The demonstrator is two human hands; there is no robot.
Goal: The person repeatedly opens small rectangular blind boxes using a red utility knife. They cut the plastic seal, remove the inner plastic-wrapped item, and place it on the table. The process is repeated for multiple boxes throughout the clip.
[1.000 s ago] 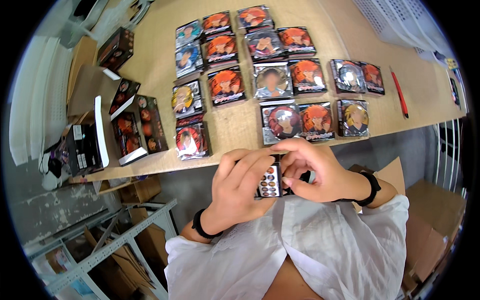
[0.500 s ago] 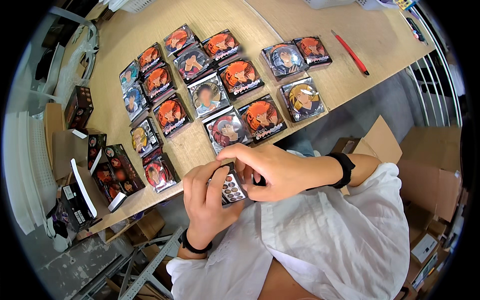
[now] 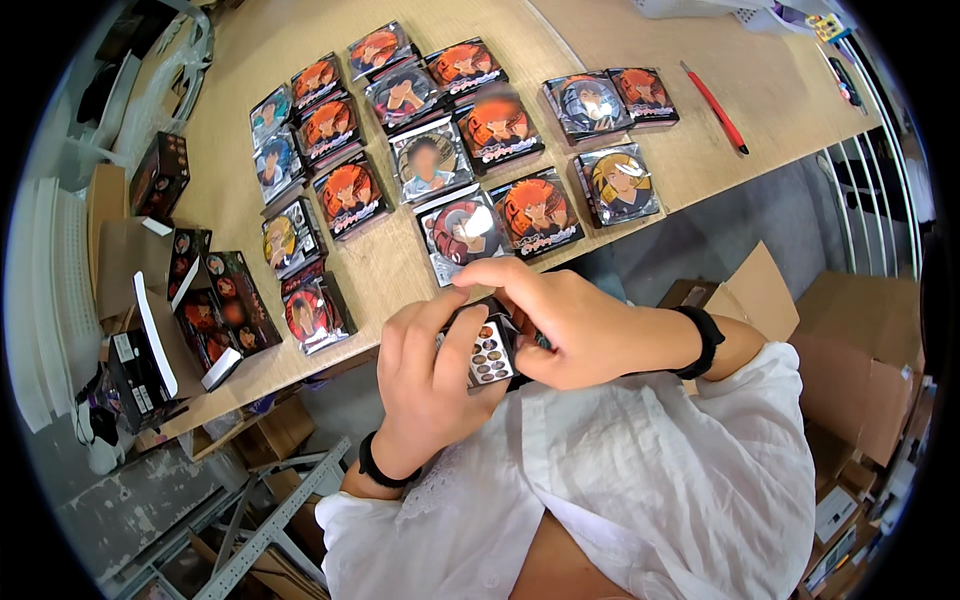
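Two hands are meeting at a small box just off the desk's near edge. Left hand is gripping it, fingers wrapping over its side. Right hand is bending thumb and forefinger at the opposite side; can't tell what they're pinching. Wrapped badges and orange boxes are lying in rows back from the near edge. Red tool is lying toward the right end, dark cartons standing by the near left corner.
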